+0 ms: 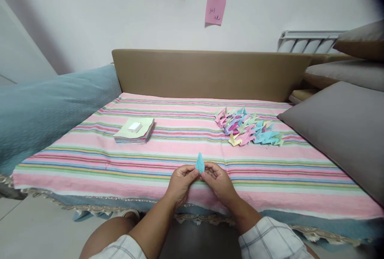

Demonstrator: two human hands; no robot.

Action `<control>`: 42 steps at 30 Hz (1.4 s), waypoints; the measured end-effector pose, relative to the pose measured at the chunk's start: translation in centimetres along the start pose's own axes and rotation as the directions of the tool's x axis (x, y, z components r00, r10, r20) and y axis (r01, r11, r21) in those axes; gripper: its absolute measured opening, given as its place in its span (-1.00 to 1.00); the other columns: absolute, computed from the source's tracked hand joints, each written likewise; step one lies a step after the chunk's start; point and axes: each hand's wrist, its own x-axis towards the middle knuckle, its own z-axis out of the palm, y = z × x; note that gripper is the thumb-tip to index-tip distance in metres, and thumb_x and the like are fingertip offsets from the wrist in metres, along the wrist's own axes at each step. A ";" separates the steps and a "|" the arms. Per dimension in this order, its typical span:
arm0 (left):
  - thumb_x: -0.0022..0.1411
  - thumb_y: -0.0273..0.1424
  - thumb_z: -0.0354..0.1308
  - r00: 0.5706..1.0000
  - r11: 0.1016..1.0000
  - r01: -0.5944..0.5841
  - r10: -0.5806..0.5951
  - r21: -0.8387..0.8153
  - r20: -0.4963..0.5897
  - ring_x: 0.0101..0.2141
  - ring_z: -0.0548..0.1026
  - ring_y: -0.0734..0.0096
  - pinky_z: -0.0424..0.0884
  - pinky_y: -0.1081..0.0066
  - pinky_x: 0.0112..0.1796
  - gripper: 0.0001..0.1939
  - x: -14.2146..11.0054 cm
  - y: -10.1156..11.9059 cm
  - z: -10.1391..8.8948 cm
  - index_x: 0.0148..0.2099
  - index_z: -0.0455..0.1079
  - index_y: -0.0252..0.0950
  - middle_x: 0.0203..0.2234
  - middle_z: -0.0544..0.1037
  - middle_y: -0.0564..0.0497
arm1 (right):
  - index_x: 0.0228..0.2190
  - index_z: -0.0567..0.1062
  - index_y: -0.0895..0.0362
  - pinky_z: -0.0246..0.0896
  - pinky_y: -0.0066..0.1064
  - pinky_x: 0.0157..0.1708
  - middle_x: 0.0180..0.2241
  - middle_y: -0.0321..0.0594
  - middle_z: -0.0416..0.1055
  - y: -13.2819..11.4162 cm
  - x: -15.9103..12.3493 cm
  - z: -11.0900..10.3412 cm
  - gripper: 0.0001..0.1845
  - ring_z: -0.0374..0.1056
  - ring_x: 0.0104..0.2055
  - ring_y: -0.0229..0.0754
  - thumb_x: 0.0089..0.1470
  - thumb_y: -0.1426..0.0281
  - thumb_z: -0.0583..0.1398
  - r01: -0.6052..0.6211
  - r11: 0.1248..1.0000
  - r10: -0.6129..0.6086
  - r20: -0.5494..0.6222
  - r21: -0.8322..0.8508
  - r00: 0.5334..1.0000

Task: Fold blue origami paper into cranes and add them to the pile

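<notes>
A small piece of folded blue paper (199, 163), narrow and pointed at the top, is held upright just above the striped cloth. My left hand (183, 181) pinches its lower left side between thumb and fingers. On the opposite edge, my right hand (218, 181) grips it the same way. Both thumbs meet near its base, where the paper is partly covered. Beyond my right hand lies a cluster of folded paper cranes (249, 127) in pink, blue, purple, green and yellow.
To the left sits a stack of coloured paper squares (132, 137) with a small white block (135, 127) on top. Grey cushions (339, 131) line the right side. A brown backrest (210, 75) runs along the back, and a blue-covered armrest (60, 103) stands at left.
</notes>
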 end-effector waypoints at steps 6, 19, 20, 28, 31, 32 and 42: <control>-0.11 -0.30 0.35 0.999 0.995 -0.051 0.052 0.091 -0.007 -0.53 0.46 0.50 0.40 0.44 -0.36 -0.75 -0.1 0.4 0.2 -0.39 0.43 -0.33 -0.59 0.52 0.08 | -0.38 0.46 0.12 0.30 -0.38 -0.34 -0.44 -0.29 0.43 -0.1 0.0 -0.1 -0.74 0.33 -0.43 -0.28 -0.16 0.26 0.30 -0.015 1.000 0.016 -0.014 0.013 1.000; -0.23 -0.34 0.39 0.984 0.972 -0.123 0.145 0.199 -0.100 -0.52 0.40 0.55 0.32 0.52 -0.42 -0.68 -0.3 0.9 0.7 -0.42 0.36 -0.32 -0.57 0.47 0.11 | -0.37 0.46 0.13 0.19 -0.48 -0.44 -0.46 -0.31 0.40 1.6 0.2 -0.4 -0.76 0.25 -0.50 -0.35 -0.17 0.32 0.29 -0.061 0.991 0.066 -0.043 0.118 0.997; -0.24 -0.35 0.39 0.981 0.972 -0.138 0.160 0.192 -0.105 -0.52 0.39 0.57 0.31 0.54 -0.43 -0.67 -0.3 0.8 0.8 -0.41 0.34 -0.31 -0.57 0.46 0.12 | -0.38 0.46 0.12 0.18 -0.48 -0.44 -0.46 -0.31 0.40 1.5 0.2 -0.3 -0.76 0.24 -0.50 -0.35 -0.17 0.32 0.30 -0.061 0.992 0.066 -0.041 0.114 0.997; -0.20 -0.36 0.37 0.987 0.970 -0.135 0.149 0.204 -0.056 -0.47 0.41 0.54 0.31 0.53 -0.37 -0.61 -0.4 0.8 0.7 -0.27 0.34 -0.30 -0.51 0.46 0.10 | -0.42 0.47 0.14 0.14 -0.48 -0.50 -0.52 -0.32 0.38 0.5 0.1 0.1 -0.70 0.20 -0.54 -0.35 -0.19 0.21 0.32 -0.078 0.997 0.078 -0.039 0.004 0.996; -0.12 -0.32 0.34 0.994 0.963 -0.105 0.099 0.249 0.038 -0.42 0.42 0.48 0.32 0.49 -0.33 -0.64 -0.5 1.2 0.5 -0.24 0.40 -0.32 -0.48 0.49 0.04 | -0.51 0.45 0.13 0.11 -0.48 -0.51 -0.63 -0.38 0.31 0.3 0.0 0.1 -0.73 0.17 -0.57 -0.35 -0.21 0.21 0.33 -0.061 0.997 0.060 -0.025 -0.041 0.998; -0.11 -0.30 0.33 0.994 0.961 -0.092 0.076 0.261 0.074 -0.41 0.43 0.46 0.32 0.48 -0.31 -0.66 -0.5 1.4 0.4 -0.26 0.43 -0.33 -0.47 0.51 0.03 | -0.53 0.45 0.13 0.10 -0.47 -0.51 -0.64 -0.39 0.30 0.2 -0.1 0.1 -0.73 0.17 -0.57 -0.34 -0.21 0.21 0.33 -0.049 0.997 0.049 -0.016 -0.054 0.999; -0.16 -0.26 0.36 0.992 0.982 0.015 -0.037 0.187 0.117 -0.46 0.40 0.44 0.30 0.44 -0.31 -0.75 -0.5 1.7 -0.1 -0.52 0.48 -0.35 -0.58 0.49 0.04 | -0.45 0.37 0.06 0.16 -0.46 -0.48 -0.56 -0.39 0.33 -0.3 -0.4 0.1 -0.67 0.25 -0.51 -0.31 -0.27 0.27 0.37 0.075 0.993 -0.073 0.024 -0.092 0.997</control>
